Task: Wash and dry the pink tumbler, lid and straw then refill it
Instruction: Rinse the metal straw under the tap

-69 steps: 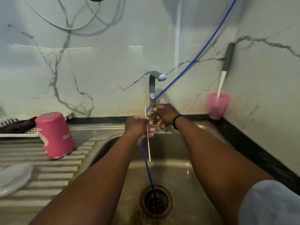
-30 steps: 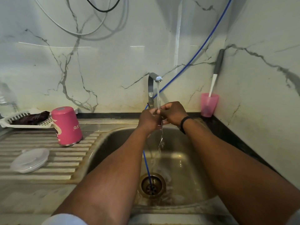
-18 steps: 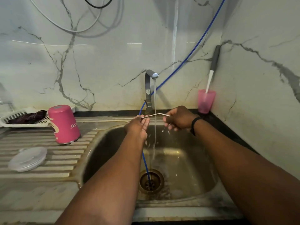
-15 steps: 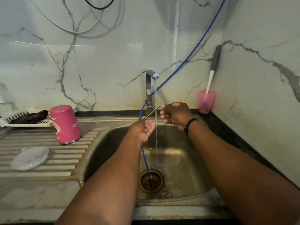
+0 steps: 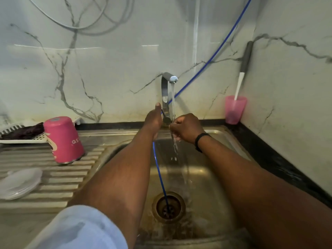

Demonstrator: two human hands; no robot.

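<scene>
A: Where is the thin metal straw?

B: Just right of centre frame, under the chrome tap. The right hand has its fingers curled round the upper part and holds it nearly upright in the stream of running water; the lower end pokes out below the fist, over the stainless steel sink basin.

A: And the left hand?

B: Beside the tap's base, fingers stretched upward towards the lever. It grips nothing that I can see; whether the fingertips touch the tap I cannot tell.

A: The rest of the set?

B: The pink cylindrical tumbler stands upside down, slightly tilted, on the ribbed draining board at middle left. The clear round plastic lid lies lower left on the same board, apart from it.

A: Anything else?

B: A thin blue hose runs from the upper right down into the drain. A pink plastic cup with a white-and-grey handled tool sits in the right corner. A white slatted tray with a dark cloth lies behind the tumbler.
</scene>
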